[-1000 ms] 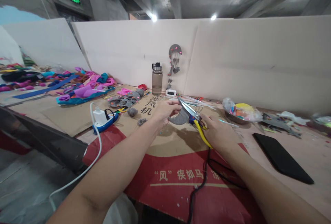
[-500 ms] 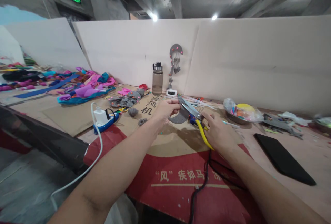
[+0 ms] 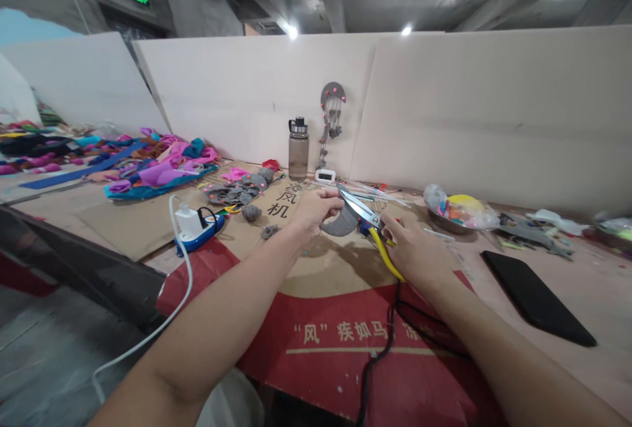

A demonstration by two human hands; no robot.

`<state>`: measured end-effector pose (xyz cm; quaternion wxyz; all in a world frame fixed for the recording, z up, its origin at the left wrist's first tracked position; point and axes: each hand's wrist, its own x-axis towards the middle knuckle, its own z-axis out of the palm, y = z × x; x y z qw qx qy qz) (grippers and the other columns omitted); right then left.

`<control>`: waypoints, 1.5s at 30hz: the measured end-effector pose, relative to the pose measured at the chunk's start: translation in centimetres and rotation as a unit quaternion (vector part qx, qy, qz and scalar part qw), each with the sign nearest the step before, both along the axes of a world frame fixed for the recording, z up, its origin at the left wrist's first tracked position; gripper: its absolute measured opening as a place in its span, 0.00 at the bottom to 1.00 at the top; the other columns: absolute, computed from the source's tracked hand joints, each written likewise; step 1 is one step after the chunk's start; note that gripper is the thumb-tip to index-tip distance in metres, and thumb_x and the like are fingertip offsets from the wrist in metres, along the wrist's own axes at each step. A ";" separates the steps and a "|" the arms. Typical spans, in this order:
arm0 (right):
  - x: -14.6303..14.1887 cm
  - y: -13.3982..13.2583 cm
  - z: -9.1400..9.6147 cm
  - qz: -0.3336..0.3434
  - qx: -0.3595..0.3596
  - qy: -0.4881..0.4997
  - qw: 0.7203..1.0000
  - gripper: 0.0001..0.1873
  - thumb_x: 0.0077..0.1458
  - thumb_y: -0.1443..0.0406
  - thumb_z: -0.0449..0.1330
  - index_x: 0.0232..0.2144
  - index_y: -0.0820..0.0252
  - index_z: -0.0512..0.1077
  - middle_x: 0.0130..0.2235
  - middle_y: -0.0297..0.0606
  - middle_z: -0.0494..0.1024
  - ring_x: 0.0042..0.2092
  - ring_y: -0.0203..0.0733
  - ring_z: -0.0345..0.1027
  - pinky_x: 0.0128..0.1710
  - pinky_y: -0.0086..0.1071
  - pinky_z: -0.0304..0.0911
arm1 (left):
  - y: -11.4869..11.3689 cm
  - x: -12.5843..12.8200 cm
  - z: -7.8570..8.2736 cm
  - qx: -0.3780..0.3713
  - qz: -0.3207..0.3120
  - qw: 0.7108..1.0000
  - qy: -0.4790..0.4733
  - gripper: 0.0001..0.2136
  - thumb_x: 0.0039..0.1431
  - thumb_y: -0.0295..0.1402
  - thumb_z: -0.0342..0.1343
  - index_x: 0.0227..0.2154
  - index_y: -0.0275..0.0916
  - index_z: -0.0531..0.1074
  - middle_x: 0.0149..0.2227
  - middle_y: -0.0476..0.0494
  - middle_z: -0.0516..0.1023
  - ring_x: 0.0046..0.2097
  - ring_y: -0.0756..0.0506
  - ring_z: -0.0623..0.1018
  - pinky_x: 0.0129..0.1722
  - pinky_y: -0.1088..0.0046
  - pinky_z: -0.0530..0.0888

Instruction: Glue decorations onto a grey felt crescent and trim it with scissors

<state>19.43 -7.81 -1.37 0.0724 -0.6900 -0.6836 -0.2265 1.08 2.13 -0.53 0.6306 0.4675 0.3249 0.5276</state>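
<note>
Between the fingertips of my left hand (image 3: 316, 211) is a curved piece of grey felt (image 3: 340, 224), shaped like a crescent. My right hand (image 3: 407, 239) grips scissors (image 3: 362, 208) with yellow handles, their metal blades pointing up and left across the felt's upper edge. Fingers hide part of the handles. Beyond my hands, a grey felt crescent with hanging strings and pink beads (image 3: 333, 94) is on the white board. A heap of grey felt pieces (image 3: 236, 191) and a ball of grey yarn (image 3: 251, 212) lie left of my left hand.
A water bottle (image 3: 298, 150) and a small digital clock (image 3: 324, 175) stand at the back. A blue power strip (image 3: 201, 235) with a white cable is at left. At right are a metal bowl (image 3: 451, 222) and a black phone (image 3: 537, 297). A black cord (image 3: 368, 374) crosses the red cardboard.
The scissor blades look closer together over the felt, and their flat side now shows brighter. The whole view has shifted slightly; my hands stay in nearly the same place.
</note>
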 end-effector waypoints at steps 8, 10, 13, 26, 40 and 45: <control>-0.1 -0.1 0.1 0.004 -0.018 -0.001 1.000 0.18 0.64 0.64 0.49 0.54 0.53 0.70 0.47 0.44 0.78 0.36 0.44 0.74 0.25 0.32 0.46 | -0.1 -0.1 0.0 -0.006 0.008 1.000 0.017 0.06 0.42 0.18 0.60 0.25 0.34 0.77 0.21 0.51 0.73 0.21 0.57 0.66 0.23 0.81 0.61; -0.1 -0.1 0.1 0.005 -0.014 -0.005 1.000 0.17 0.64 0.64 0.49 0.52 0.53 0.70 0.46 0.44 0.78 0.36 0.44 0.74 0.24 0.32 0.46 | 0.1 -0.1 -0.1 -0.006 0.006 1.000 0.021 0.07 0.43 0.18 0.60 0.25 0.33 0.77 0.21 0.51 0.73 0.20 0.57 0.65 0.22 0.81 0.61; -0.1 -0.3 0.0 0.008 -0.001 -0.013 1.000 0.19 0.64 0.66 0.49 0.54 0.53 0.70 0.44 0.44 0.79 0.36 0.44 0.74 0.24 0.32 0.45 | 0.3 0.0 -0.3 0.002 0.007 1.000 0.020 0.06 0.42 0.18 0.60 0.25 0.33 0.77 0.22 0.51 0.73 0.20 0.58 0.65 0.21 0.81 0.60; 0.5 0.6 -0.9 0.029 0.039 0.124 0.991 0.20 0.63 0.63 0.50 0.54 0.50 0.73 0.44 0.42 0.80 0.35 0.44 0.72 0.27 0.32 0.49 | 0.5 -0.2 -0.3 0.003 0.003 1.000 0.006 0.06 0.42 0.19 0.60 0.24 0.34 0.77 0.23 0.50 0.74 0.21 0.58 0.65 0.21 0.81 0.59; 0.6 0.3 -0.4 0.009 0.035 0.068 0.997 0.18 0.65 0.63 0.49 0.53 0.52 0.71 0.44 0.42 0.78 0.33 0.42 0.68 0.27 0.33 0.42 | -1.0 -0.1 0.4 0.111 0.047 0.986 0.117 0.09 0.43 0.20 0.58 0.28 0.36 0.80 0.31 0.47 0.80 0.27 0.55 0.68 0.28 0.78 0.63; 0.8 0.4 -0.5 0.027 0.049 0.048 0.997 0.17 0.64 0.64 0.49 0.52 0.54 0.72 0.45 0.43 0.77 0.35 0.41 0.68 0.27 0.33 0.42 | -1.0 -0.1 0.4 0.113 0.044 0.985 0.122 0.07 0.43 0.21 0.58 0.26 0.36 0.77 0.27 0.50 0.77 0.25 0.55 0.66 0.27 0.77 0.63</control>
